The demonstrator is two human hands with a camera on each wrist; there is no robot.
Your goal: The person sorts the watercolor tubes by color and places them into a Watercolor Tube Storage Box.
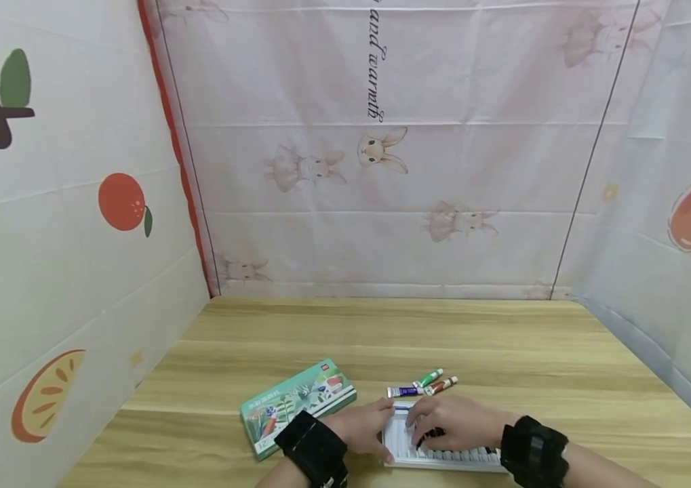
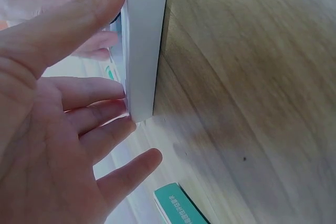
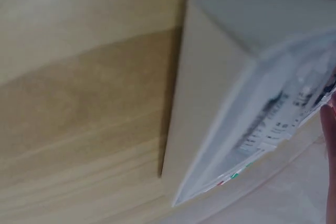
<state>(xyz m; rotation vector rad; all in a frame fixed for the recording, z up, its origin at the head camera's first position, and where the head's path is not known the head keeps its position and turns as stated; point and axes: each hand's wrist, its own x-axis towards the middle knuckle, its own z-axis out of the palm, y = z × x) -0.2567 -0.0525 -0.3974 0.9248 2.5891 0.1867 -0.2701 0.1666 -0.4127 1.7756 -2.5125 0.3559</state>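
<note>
A white tray (image 1: pixel 443 465) of paint tubes lies on the table in front of me. My left hand (image 1: pixel 362 428) holds its left end, thumb at the near corner and fingertips at the far one. The left wrist view shows the thumb and fingertips against the white end wall (image 2: pixel 144 56). Over the tray, my right hand (image 1: pixel 458 421) has its fingers bent down and pinches a small black paint tube (image 1: pixel 432 435), largely hidden by the fingers. In the right wrist view the tray's side (image 3: pixel 197 108) fills the middle, with the hand barely showing at the right edge.
Beyond the tray lie a blue-purple tube (image 1: pixel 405 392), a green tube (image 1: pixel 428 377) and a brown tube (image 1: pixel 441 385). A green illustrated box (image 1: pixel 296 400) sits at an angle left of the tray, close to the left hand. Printed cloth walls (image 1: pixel 345 244) enclose the wooden table (image 1: pixel 504 339).
</note>
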